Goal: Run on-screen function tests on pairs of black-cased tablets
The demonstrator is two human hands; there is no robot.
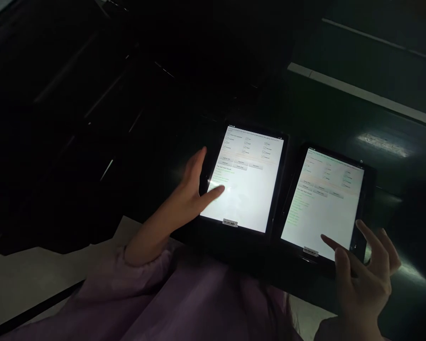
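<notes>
Two lit tablets lie side by side on a dark surface, both showing a white page with checkboxes, grey buttons and green text lines. At the lower left edge of the left tablet (248, 194) is my left hand (190, 189), its thumb over the screen and its fingers along the side, spread apart. Over the lower right part of the right tablet (312, 227) reaches my right hand (369, 270), index finger extended toward the screen and the other fingers apart. Whether that fingertip touches the glass I cannot tell. A small barcode label (230, 222) sits on the left tablet's bottom edge.
A dark green work surface (394, 184) carries the tablets, with a pale strip (362, 94) running across it at the upper right. Pale purple clothing (199, 303) is close below the near edge. The left side is very dark, with thin glints.
</notes>
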